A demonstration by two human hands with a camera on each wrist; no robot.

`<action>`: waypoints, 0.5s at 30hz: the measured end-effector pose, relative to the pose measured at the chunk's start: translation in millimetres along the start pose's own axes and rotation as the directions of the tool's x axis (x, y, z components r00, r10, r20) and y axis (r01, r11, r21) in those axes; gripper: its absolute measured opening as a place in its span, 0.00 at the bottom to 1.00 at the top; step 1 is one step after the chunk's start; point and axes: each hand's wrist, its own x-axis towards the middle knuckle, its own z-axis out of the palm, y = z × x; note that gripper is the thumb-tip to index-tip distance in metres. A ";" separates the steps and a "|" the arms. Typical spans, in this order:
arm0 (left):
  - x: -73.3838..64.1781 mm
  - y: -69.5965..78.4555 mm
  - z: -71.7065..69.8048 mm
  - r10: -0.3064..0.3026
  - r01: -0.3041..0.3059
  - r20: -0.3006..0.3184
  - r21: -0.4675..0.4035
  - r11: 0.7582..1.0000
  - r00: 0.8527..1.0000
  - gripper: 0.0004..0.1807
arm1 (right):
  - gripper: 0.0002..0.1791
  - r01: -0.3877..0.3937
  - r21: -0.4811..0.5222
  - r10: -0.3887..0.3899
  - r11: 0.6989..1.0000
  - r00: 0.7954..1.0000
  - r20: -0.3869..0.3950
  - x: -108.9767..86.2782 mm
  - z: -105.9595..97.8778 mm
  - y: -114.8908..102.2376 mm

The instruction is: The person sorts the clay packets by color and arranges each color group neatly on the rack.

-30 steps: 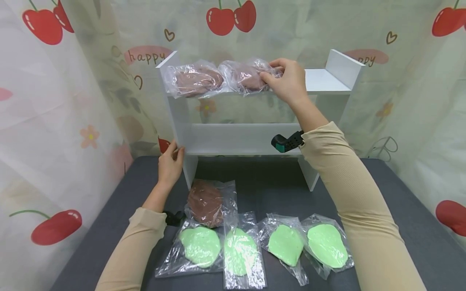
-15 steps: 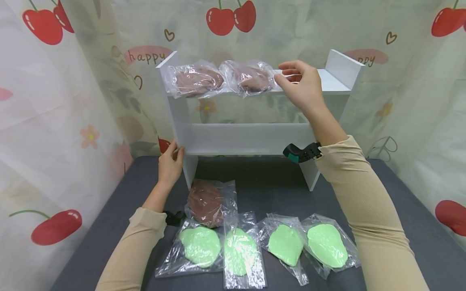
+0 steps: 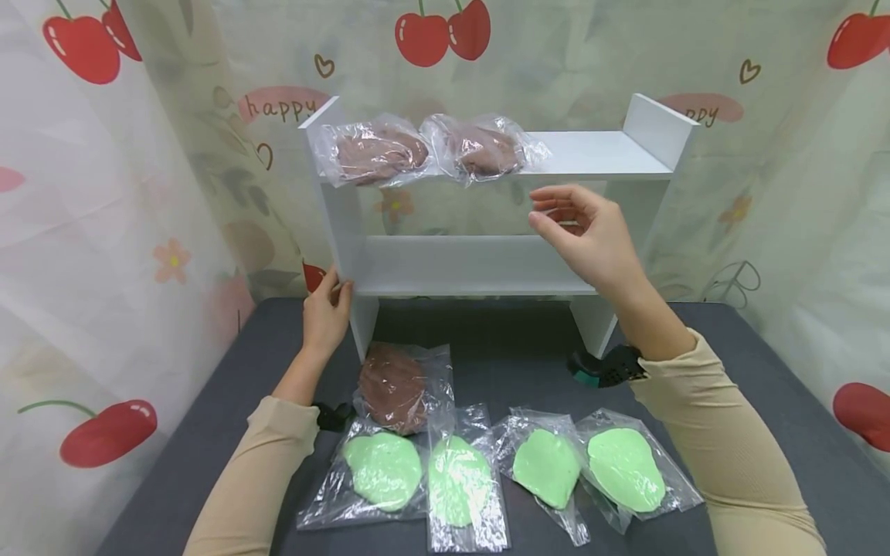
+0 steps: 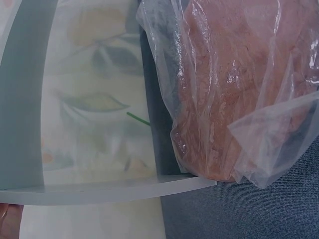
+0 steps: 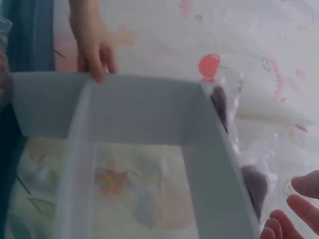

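In the head view, my left hand (image 3: 324,320) holds the left side panel of a white shelf unit (image 3: 480,266) near its lower board. My right hand (image 3: 591,235) hangs in front of the shelf opening, below the top board, with fingers loosely bent and nothing between them. On the top board lie two brown lumps in clear plastic bags, one bagged lump (image 3: 381,153) at the left end and another bagged lump (image 3: 485,150) beside it. A third brown bagged lump (image 3: 392,386) lies on the table by the shelf's left foot; the left wrist view shows that brown lump (image 4: 239,89) close up.
Several bagged light green flat pieces lie in a row along the front: one green piece (image 3: 384,471) at the left, one (image 3: 459,480) beside it, one (image 3: 547,467) further right, and one (image 3: 626,469) at the right end. A printed curtain (image 3: 445,85) surrounds the dark table (image 3: 229,432).
My right hand has let go of the second brown bag on the top board and has moved right, then down in front of the shelf. My left hand stays in place.
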 end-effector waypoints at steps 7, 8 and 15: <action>-0.2 0.6 0.4 0.005 -0.005 -0.002 -0.005 1.000 1.000 0.25 | 0.18 -0.034 -0.028 0.039 0.999 0.981 0.190 -33.6 17.5 28.2; -0.2 0.8 0.6 0.007 -0.007 -0.003 -0.005 1.000 1.000 0.25 | 0.18 -0.053 -0.032 0.059 0.998 0.975 0.216 -37.6 20.4 32.9; -0.3 1.7 1.4 0.015 -0.015 -0.021 0.007 1.000 1.000 0.25 | 0.21 -0.180 0.006 0.166 0.984 0.918 0.359 -60.6 48.4 64.0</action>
